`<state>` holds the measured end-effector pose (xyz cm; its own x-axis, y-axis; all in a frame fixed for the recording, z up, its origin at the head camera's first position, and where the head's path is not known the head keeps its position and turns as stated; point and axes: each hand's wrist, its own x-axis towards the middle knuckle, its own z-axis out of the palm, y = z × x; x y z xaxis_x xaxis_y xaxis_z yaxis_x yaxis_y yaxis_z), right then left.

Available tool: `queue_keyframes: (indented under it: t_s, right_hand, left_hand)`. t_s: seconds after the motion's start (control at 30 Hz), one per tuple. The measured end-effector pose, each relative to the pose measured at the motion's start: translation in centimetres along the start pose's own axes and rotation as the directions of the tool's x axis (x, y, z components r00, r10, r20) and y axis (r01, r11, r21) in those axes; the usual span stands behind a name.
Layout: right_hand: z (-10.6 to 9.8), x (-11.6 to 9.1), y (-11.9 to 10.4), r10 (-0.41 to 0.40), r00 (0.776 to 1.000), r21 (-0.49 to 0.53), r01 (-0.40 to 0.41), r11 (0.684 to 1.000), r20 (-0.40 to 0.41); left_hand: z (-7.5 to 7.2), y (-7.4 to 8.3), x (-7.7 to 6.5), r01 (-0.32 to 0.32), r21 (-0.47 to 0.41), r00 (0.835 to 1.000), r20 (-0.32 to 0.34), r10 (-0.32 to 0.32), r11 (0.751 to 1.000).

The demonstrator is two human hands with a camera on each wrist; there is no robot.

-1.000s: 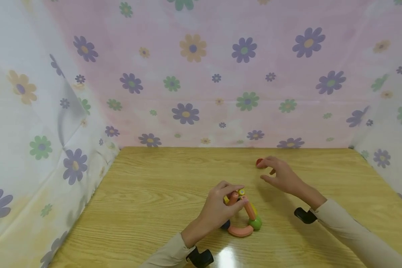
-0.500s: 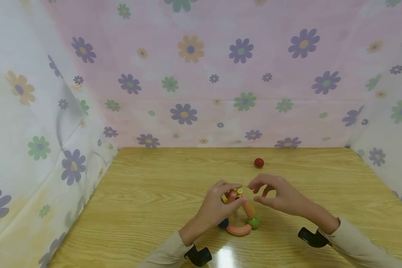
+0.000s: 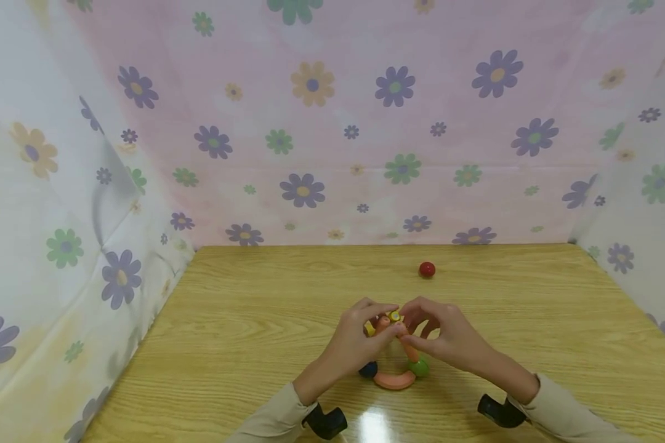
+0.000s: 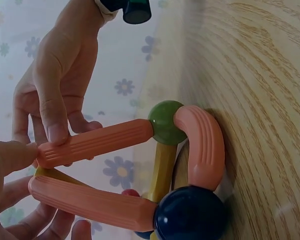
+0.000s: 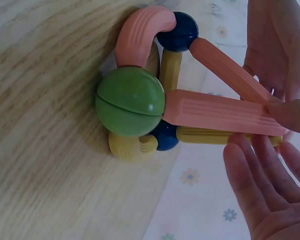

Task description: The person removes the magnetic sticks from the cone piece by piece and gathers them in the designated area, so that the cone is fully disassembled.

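Observation:
A frame of ribbed sticks and balls stands on the table. At its front a curved pink stick [image 3: 394, 381] joins a navy ball [image 3: 368, 369] to a green ball [image 3: 419, 368]. Two straight pink sticks lean up from these balls, and a yellow stick [image 3: 395, 316] rises behind. My left hand [image 3: 357, 338] holds the sticks together near their upper ends, its thumb at the tip of the right pink stick [image 4: 100, 142]. With thumb and fingers my right hand [image 3: 449, 335] pinches that same stick near its top. Fingers partly hide the upper ends.
A red ball [image 3: 427, 269] lies farther back on the wooden table [image 3: 255, 320]. Flowered cloth [image 3: 343, 147] walls off the back and both sides. Low at the frame's rear, a curved yellow stick [image 5: 132, 146] and another navy ball [image 5: 166, 137] show in the right wrist view.
My right hand has left the red ball, come toward me and left, and now grips the right pink stick. My left hand keeps its hold, almost unmoved.

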<state>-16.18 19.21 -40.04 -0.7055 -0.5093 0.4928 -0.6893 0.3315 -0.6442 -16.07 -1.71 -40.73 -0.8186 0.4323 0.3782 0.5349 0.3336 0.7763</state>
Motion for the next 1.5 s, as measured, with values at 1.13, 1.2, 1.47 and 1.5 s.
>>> queue_keyframes:
  t_s: [1.13,1.2,1.47,1.5]
  right_hand:
    - [-3.3,-4.0,0.0,0.014,0.998,-0.033,-0.016,0.999,-0.061]
    - [-3.5,-4.3,0.1,0.007,0.998,-0.039,-0.009,0.999,-0.057]
    - [-4.0,-5.9,1.2,0.027,1.000,-0.071,-0.027,0.997,-0.005]
    - [-4.0,-6.1,1.3,0.037,0.999,-0.071,-0.036,0.997,0.014]
  left_hand:
    - [-1.6,-0.4,-0.6,-0.079,-0.005,0.996,0.030,0.079,0.997]
    - [-1.8,-0.4,-0.7,-0.073,-0.011,0.997,0.024,0.073,0.997]
    - [-2.5,-1.0,-1.2,-0.055,-0.016,0.998,-0.033,0.054,0.998]
    - [-2.6,-1.0,-1.3,-0.056,-0.016,0.997,-0.044,0.055,0.998]
